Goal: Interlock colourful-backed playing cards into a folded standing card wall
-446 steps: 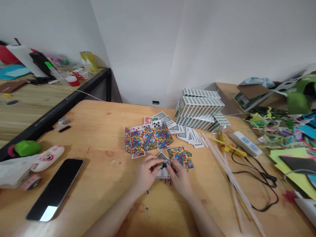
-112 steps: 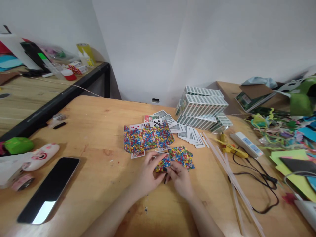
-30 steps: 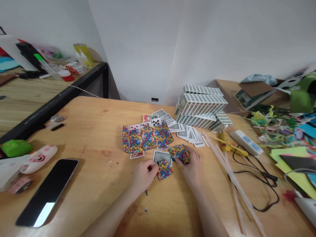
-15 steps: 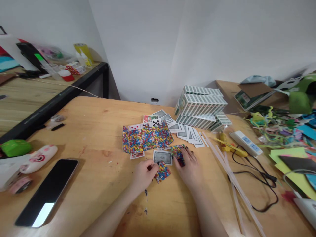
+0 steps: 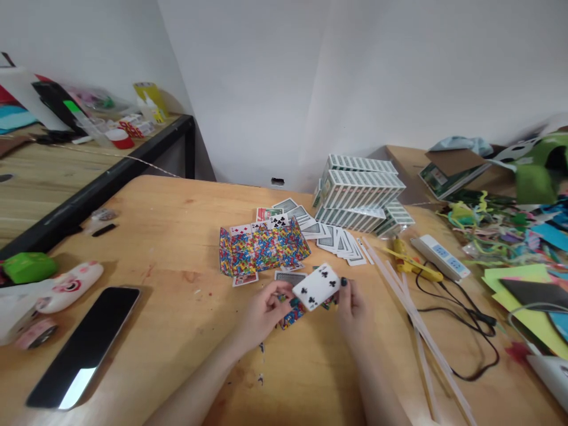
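A white playing card with four club marks (image 5: 316, 289) is raised, tilted face up, between both hands. My left hand (image 5: 265, 315) pinches its lower left corner, thumb and fingers together. At the card's right edge, my right hand (image 5: 354, 309) grips with thumb and fingertips. Below the left fingers lies a multicoloured patterned piece (image 5: 291, 317), partly covered. Just behind, a face-down card (image 5: 288, 277) rests on the table, half hidden by the raised one. Farther back stands a folded row of multicoloured patterned panels (image 5: 266, 248) with playing cards along its top edge.
Loose cards (image 5: 339, 241) spread behind the panels, beside stacked striped boxes (image 5: 361, 189). To the right are translucent sticks (image 5: 412, 310), a yellow glue gun (image 5: 415, 266), a power strip (image 5: 441, 257) and black cable. A phone (image 5: 84, 346) lies at left.
My right hand has left the patterned piece on the table and now holds up the clubs card. My left hand has shifted slightly and also grips that card.
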The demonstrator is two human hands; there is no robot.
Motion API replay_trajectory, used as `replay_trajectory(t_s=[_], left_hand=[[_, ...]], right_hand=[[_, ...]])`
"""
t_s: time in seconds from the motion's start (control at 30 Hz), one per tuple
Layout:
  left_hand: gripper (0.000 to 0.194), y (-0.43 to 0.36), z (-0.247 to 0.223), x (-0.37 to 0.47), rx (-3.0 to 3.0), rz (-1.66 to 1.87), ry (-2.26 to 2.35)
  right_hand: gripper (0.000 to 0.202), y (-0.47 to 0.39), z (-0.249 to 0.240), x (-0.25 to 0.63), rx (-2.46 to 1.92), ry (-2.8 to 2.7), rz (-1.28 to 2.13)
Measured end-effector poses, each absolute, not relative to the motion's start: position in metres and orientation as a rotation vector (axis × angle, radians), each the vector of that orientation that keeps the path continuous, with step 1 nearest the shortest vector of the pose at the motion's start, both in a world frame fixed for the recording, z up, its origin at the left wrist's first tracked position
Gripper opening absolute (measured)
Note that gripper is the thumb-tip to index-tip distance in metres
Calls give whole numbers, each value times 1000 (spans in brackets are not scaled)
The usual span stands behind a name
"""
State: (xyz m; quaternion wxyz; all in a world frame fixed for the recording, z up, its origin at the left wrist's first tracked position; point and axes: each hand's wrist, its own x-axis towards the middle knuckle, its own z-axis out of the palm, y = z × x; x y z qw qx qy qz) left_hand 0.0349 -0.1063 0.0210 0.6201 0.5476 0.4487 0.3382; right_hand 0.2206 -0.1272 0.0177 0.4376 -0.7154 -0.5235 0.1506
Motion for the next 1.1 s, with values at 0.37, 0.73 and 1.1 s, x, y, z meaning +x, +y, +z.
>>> replay_trajectory(t_s=[0.37, 0.73, 1.1], left_hand=[[16, -103, 18, 34, 1327, 877, 1295], [17, -102, 16, 35, 1259, 869, 1265], [16, -103, 15, 36, 1185, 892, 1227]], right_hand=[[50, -109, 0, 238, -1838, -1714, 217], [64, -111, -15, 250, -2085, -1645, 139], [20, -109, -13, 256, -1921, -1417, 484]])
